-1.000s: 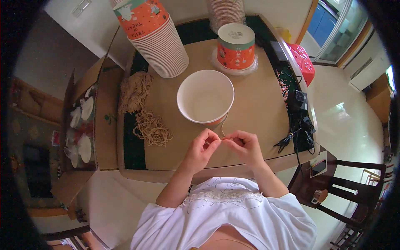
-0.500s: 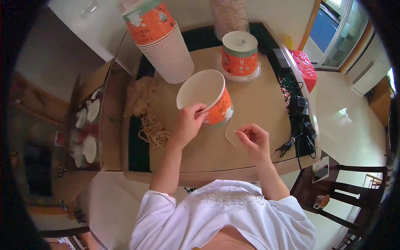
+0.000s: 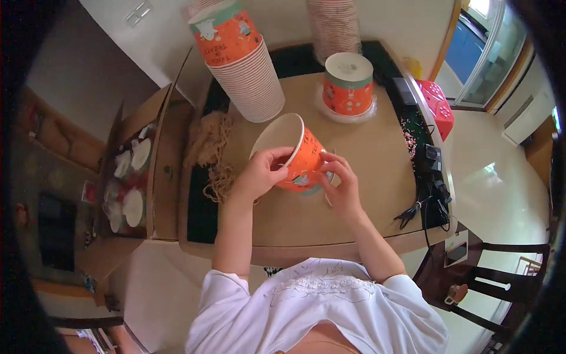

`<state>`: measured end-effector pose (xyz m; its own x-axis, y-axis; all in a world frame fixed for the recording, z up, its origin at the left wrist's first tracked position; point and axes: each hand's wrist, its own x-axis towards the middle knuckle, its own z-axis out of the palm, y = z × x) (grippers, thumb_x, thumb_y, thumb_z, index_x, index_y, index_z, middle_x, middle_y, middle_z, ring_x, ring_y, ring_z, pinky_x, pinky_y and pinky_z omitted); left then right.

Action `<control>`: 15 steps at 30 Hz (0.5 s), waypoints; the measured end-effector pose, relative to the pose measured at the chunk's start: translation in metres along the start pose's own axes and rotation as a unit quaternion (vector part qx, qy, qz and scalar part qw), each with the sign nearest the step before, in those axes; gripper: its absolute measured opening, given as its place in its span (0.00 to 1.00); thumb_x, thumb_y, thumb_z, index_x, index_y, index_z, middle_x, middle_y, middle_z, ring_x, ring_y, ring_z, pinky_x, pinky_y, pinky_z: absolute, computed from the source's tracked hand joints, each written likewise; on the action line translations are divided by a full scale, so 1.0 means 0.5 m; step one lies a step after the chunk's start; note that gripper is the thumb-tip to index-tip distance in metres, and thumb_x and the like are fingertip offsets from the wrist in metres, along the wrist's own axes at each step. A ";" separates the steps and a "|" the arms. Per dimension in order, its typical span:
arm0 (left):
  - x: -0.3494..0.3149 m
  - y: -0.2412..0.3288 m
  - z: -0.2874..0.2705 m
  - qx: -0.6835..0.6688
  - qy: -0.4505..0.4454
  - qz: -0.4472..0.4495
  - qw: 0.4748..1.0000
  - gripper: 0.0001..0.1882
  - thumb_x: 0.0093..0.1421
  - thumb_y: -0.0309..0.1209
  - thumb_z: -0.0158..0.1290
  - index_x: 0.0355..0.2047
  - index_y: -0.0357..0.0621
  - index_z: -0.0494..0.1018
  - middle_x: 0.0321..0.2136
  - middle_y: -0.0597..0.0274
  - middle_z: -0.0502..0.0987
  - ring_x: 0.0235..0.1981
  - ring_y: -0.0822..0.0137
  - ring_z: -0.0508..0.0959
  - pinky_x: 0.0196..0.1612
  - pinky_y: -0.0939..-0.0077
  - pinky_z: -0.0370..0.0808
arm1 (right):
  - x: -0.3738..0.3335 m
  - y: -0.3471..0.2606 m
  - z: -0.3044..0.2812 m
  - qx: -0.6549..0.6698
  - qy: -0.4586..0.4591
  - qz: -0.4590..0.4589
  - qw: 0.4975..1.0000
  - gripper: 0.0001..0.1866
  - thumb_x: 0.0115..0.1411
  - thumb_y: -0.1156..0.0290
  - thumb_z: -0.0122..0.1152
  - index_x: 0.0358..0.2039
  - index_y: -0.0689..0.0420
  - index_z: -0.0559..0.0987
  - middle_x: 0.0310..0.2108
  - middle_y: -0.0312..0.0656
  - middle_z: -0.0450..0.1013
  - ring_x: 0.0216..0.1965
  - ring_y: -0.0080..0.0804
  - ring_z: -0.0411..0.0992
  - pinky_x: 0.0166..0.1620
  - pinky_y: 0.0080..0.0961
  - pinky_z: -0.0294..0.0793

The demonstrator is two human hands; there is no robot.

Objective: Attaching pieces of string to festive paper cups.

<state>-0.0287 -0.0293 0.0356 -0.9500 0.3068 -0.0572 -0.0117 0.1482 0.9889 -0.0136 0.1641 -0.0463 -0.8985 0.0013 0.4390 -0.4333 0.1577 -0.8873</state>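
Head view: the person is working at a tabletop (image 3: pixel 289 233), both hands meeting at one bucket.
Orange bucket (image 3: pixel 308 150): it is tilting near the middle of the tabletop, its white mouth facing up and leftward; whether its base is touching the surface, I cannot tell.
Left hand (image 3: pixel 257 177): its fingers are grasping the rim, the thumb lying outside and the others reaching into the mouth.
Right hand (image 3: pixel 342 184): its fingers are bending against the outer wall towards the base; whether they are pinching anything, I cannot tell.
Pale cord (image 3: pixel 328 201): a short end is showing just beside the right hand; how it is joining the bucket is hidden.
Bucket progress: this one is already sitting apart from the stack; judging by the hands and loose cord end, its handling is seeming only partway through.
Nested stack (image 3: pixel 250 85): many buckets are leaning one inside another, apparently waiting untouched.
Upturned bucket (image 3: pixel 348 97): it is resting base-up on clear wrapping (image 3: pixel 351 118), out of both hands.
Twine bundle (image 3: pixel 209 138): it is lying tangled on the left, plenty apparently remaining.
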 end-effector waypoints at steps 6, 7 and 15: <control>-0.001 0.012 -0.010 -0.047 -0.050 0.000 0.998 0.21 0.55 0.17 0.47 0.51 0.32 0.68 0.43 0.62 0.75 0.42 0.74 0.75 0.48 0.78 0.71 | 0.008 0.012 0.005 0.040 -0.014 0.021 0.999 0.05 0.52 0.79 0.63 0.29 0.61 0.76 0.47 0.47 0.72 0.49 0.34 0.69 0.52 0.30 0.67; 0.001 0.011 -0.010 -0.022 -0.049 -0.011 0.998 0.22 0.55 0.17 0.47 0.52 0.32 0.68 0.44 0.62 0.75 0.43 0.75 0.75 0.48 0.78 0.72 | 0.008 0.016 0.006 0.039 -0.015 0.021 0.999 0.05 0.52 0.79 0.63 0.29 0.61 0.76 0.47 0.47 0.72 0.49 0.34 0.69 0.52 0.30 0.67; 0.040 -0.046 -0.003 0.171 0.068 0.013 0.983 0.16 0.58 0.26 0.50 0.46 0.34 0.70 0.33 0.55 0.78 0.33 0.70 0.78 0.39 0.72 0.73 | 0.000 -0.022 -0.010 0.043 0.001 -0.011 0.999 0.05 0.53 0.79 0.61 0.30 0.62 0.74 0.45 0.47 0.71 0.45 0.34 0.70 0.51 0.27 0.67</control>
<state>-0.0479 -0.0278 0.0117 -0.9819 0.1890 0.0095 0.0966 0.4572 0.8841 -0.0087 0.1673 -0.0359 -0.8882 0.0008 0.4594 -0.4581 0.0731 -0.8859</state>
